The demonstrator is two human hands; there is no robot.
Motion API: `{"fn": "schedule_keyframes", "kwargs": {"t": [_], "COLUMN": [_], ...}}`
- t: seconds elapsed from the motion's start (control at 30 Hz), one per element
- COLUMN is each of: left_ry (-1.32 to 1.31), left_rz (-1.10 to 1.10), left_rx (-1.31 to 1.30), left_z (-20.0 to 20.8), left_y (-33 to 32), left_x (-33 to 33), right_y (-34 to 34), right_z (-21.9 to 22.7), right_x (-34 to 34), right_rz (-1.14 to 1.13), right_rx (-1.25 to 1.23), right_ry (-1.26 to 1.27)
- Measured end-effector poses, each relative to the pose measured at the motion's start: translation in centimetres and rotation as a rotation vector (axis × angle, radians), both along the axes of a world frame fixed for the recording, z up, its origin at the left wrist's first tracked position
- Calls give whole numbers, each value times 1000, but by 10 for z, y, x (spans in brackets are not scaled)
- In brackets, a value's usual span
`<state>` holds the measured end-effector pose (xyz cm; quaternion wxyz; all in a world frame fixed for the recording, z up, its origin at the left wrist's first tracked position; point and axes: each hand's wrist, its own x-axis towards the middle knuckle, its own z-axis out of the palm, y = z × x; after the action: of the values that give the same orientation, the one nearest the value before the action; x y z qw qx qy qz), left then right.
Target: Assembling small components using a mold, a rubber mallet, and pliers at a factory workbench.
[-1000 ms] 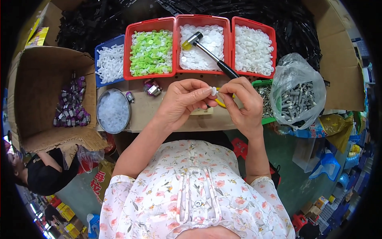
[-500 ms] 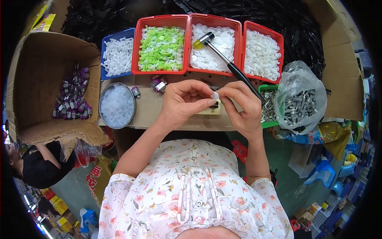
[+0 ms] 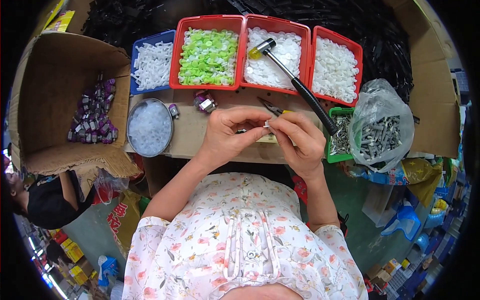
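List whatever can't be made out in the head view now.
All in the head view:
- Small white piece: full shape, covered by fingers of the left hand and right hand.
- Yellow-handled tool: handle ends, behind the right hand.
- Cream block: outline, partly behind both hands.

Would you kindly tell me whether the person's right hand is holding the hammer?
No, the hammer lies with its head over a red bin, while the right hand and left hand pinch a small white piece.
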<state>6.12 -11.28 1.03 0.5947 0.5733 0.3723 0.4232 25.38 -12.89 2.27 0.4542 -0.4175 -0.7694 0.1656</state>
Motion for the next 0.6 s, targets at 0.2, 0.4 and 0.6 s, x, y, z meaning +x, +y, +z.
{"fn": "schedule_keyframes", "kwargs": {"t": [0.2, 0.4, 0.6], "left_ry": [-23, 34, 158], "left_rz": [-20, -25, -3], "left_rx": [-10, 10, 98], "left_z": [-1, -6, -9], "left_y": [-2, -3, -3], "left_x": [-1, -8, -16], "right_y": [-3, -7, -6], "right_z": [-7, -12, -10], "right_x": [-3, -8, -12], "right_rz": [-29, -19, 3], "right_rx": [-8, -80, -143], "right_ry": [44, 36, -33]}}
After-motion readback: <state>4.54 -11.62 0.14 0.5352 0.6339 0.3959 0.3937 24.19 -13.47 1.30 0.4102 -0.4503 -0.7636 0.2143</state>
